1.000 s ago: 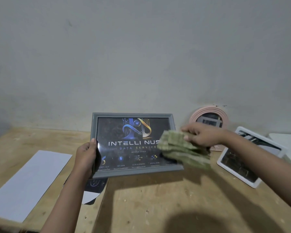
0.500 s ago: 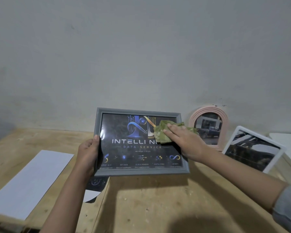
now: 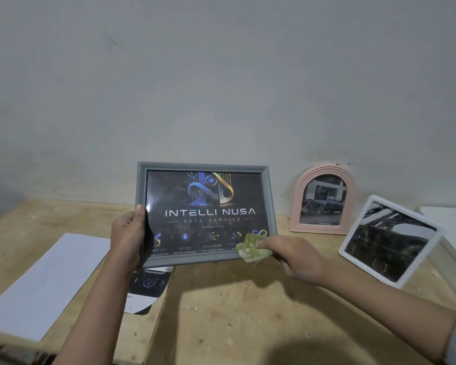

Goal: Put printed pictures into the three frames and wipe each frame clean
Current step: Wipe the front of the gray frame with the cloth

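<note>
Now crumpled green cloth (image 3: pixel 251 249) on grey frame (image 3: pixel 270 196)

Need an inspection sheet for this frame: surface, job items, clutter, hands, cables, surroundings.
Surface: wooden table, crumbs scattered.
Job's things: grey frame with logo print, held upright; pink arched frame against the wall; white frame tilted; both hold pictures; green cloth.
Clutter: white sheet; printed picture under the grey frame.
Hands: left hand grips the grey frame's left edge; right hand presses the cloth on its lower right corner.
Cables: nothing seen.
Surroundings: bare grey wall.

left hand (image 3: pixel 128 234) gripping, right hand (image 3: pixel 298 255) seemingly pinching
</note>
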Demonstrator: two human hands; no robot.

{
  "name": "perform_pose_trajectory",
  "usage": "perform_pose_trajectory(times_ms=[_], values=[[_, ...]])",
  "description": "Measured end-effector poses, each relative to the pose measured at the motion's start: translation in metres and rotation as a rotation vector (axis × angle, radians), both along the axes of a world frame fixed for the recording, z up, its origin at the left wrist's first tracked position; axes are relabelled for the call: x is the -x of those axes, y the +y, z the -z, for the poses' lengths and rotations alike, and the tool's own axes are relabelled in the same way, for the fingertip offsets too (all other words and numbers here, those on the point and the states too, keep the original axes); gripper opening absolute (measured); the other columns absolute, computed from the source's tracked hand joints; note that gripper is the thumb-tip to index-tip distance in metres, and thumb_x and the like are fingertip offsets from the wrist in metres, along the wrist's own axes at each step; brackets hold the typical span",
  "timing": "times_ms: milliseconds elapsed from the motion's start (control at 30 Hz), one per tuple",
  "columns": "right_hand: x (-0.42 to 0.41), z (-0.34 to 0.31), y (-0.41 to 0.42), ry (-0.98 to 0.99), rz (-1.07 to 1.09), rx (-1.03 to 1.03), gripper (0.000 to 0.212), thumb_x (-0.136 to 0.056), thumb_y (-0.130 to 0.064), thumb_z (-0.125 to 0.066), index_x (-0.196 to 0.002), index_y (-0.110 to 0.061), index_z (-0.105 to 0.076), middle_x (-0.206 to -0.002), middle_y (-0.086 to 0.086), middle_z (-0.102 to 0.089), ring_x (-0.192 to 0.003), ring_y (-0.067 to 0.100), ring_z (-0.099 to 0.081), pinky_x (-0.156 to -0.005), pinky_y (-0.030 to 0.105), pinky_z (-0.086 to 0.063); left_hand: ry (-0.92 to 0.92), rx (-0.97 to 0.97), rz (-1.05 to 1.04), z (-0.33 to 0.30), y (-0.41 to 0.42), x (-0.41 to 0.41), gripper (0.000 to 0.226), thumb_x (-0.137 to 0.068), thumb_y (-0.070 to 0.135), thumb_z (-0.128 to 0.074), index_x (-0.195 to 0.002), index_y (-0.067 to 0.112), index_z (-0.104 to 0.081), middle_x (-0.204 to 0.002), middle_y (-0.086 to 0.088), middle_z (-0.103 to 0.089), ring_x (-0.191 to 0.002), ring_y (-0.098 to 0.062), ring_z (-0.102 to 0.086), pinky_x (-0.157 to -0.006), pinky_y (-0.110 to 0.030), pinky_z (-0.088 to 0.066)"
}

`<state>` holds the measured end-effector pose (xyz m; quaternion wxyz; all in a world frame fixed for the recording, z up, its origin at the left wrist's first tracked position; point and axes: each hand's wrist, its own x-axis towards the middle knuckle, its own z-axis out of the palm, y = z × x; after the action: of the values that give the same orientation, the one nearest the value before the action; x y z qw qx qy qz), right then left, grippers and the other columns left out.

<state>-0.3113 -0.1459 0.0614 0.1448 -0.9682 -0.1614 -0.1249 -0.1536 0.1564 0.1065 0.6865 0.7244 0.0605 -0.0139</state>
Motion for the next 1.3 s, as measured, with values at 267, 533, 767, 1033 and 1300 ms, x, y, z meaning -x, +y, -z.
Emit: perform_pose_trajectory(times_ms=[267, 533, 767, 1033, 1300], values=[[-0.024, -0.082, -0.010, 0.821, -0.048, -0.073, 0.014, -0.092, -0.008, -0.053, -0.102, -0.012, -0.062, -0.092, -0.002, -0.065, -0.080, 0.004, -0.058, -0.074, 0.020, -0.045, -0.037, -0.100, 0.029, 0.010, -0.006, 0.009, 0.042, -0.099, 0.037, -0.047, -0.085, -0.001, -0.056, -0.071, -0.017, -0.048, -0.062, -0.030, -0.052, -0.050, -0.031, -0.044], [-0.071, -0.131, -0.009, -0.146, 0.157, -0.223, 0.043, -0.081, -0.002, -0.050, -0.121, -0.014, -0.062, -0.116, 0.003, -0.067, -0.106, 0.021, -0.061, -0.091, 0.034, -0.047, -0.024, -0.077, 0.092, 0.004, -0.022, 0.013, 0.044, -0.098, 0.037, -0.048, -0.066, 0.007, -0.047, -0.053, -0.008, -0.043, -0.050, -0.021, -0.044, -0.051, -0.036, -0.047], [-0.082, -0.060, 0.004, -0.045, 0.192, 0.205, 0.081, -0.075, 0.015, -0.050, -0.147, -0.014, -0.026, -0.155, 0.011, -0.018, -0.143, 0.028, -0.019, -0.115, 0.037, -0.013, 0.027, 0.058, 0.095, -0.004, -0.037, 0.020, 0.042, -0.098, 0.035, -0.050, -0.063, 0.012, -0.046, -0.045, -0.004, -0.037, -0.042, -0.015, -0.035, -0.047, -0.027, -0.045], [-0.049, -0.006, 0.016, -0.196, -0.047, 0.136, 0.097, -0.045, 0.019, -0.072, -0.131, -0.016, -0.043, -0.134, 0.013, -0.054, -0.117, 0.032, -0.057, -0.080, 0.050, -0.055, 0.022, 0.058, 0.014, -0.009, -0.019, 0.013, 0.032, -0.098, 0.034, -0.050, -0.077, 0.009, -0.052, -0.059, -0.005, -0.036, -0.048, -0.016, -0.035, -0.034, -0.024, -0.044], [-0.023, -0.001, 0.031, -0.106, -0.138, -0.057, 0.047, -0.071, -0.007, -0.058, -0.116, -0.020, -0.063, -0.120, 0.000, -0.065, -0.108, 0.014, -0.062, -0.081, 0.027, -0.054, 0.036, 0.019, -0.050, -0.009, -0.010, 0.006, 0.036, -0.097, 0.037, -0.052, -0.070, 0.014, -0.049, -0.073, -0.012, -0.045, -0.061, -0.024, -0.046, -0.045, -0.027, -0.046]])
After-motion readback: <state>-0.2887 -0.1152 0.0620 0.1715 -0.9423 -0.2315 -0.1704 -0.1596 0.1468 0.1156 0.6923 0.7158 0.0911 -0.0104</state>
